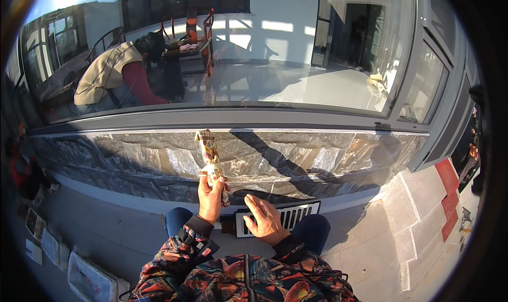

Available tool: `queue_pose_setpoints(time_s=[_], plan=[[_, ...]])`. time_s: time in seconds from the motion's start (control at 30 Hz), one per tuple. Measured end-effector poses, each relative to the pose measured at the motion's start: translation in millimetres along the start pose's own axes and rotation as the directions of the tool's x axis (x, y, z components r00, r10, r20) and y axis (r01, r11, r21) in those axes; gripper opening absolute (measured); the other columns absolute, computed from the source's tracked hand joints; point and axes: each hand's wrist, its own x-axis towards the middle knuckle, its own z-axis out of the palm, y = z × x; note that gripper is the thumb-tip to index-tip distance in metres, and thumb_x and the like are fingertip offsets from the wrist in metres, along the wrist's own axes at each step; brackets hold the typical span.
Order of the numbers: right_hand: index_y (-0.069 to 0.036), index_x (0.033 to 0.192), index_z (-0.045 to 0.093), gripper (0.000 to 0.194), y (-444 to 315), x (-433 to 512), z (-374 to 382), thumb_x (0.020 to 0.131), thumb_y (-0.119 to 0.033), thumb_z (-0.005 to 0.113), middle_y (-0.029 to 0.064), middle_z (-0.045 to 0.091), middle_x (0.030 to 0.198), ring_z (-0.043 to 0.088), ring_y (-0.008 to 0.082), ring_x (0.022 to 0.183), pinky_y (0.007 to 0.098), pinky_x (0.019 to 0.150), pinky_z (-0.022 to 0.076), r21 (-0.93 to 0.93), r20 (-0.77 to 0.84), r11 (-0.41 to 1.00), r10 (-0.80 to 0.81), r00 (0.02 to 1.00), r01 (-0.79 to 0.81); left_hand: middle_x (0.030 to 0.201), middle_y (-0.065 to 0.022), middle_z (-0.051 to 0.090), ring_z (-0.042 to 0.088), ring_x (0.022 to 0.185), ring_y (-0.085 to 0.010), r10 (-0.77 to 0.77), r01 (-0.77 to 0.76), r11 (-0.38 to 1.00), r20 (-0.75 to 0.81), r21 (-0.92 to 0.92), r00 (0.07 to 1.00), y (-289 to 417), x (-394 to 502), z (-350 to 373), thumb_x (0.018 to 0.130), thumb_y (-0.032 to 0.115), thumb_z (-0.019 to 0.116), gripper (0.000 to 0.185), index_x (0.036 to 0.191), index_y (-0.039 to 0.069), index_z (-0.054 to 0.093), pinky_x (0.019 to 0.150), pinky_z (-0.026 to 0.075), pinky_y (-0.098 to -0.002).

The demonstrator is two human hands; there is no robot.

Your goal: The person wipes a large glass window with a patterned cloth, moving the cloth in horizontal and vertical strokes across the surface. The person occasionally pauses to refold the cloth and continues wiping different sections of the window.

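Observation:
My left hand [211,198] is closed around the lower part of a long, narrow bundle of patterned cloth [209,151]. The bundle stands roughly upright in front of the stone-faced wall [285,153], its top near the window ledge; whether anything is inside it cannot be told. To the right of it, my right hand [265,220] is raised with fingers apart and nothing in it. A white slotted grate or rack [298,216] lies below and behind my right hand, between my knees.
Above the stone wall runs a grey window frame [238,117] with a large glass pane. A person [109,76] bends down behind or reflected in the glass. Several plastic tubs [93,278] stand at the lower left. Stone steps with red matting [448,195] are at the right.

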Motion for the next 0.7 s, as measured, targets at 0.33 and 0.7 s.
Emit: queue_pose_setpoints(time_s=[0.33,0.7], plan=[[-0.006,0.140,0.052,0.052,92,-77,-22,0.090,-0.011,0.063,0.0176,0.063,0.115,0.066,0.0375,0.095,0.0447,0.078,0.0554,-0.090,-0.131,0.806,0.572,0.809,-0.585,0.131,-0.0185,0.062,0.065,0.114,-0.0278,0.825,-0.802,0.091,0.406,0.591,0.393,176,183,49,0.096,0.003,0.062,0.057,0.150,0.007,0.044,0.094,0.052,-0.0335],[-0.010,0.136,0.055,0.045,103,-86,-10,0.092,-0.018,0.060,0.0196,0.064,0.115,0.067,0.0412,0.095,0.0496,0.080,0.0547,-0.059,0.070,0.718,0.696,0.715,-0.694,0.090,-0.0122,0.056,0.065,0.072,-0.0316,0.575,-0.568,-0.325,0.635,0.756,0.516,89,192,86,0.090,0.017,0.068,0.067,0.152,0.023,0.042,0.062,0.056,-0.0405]])
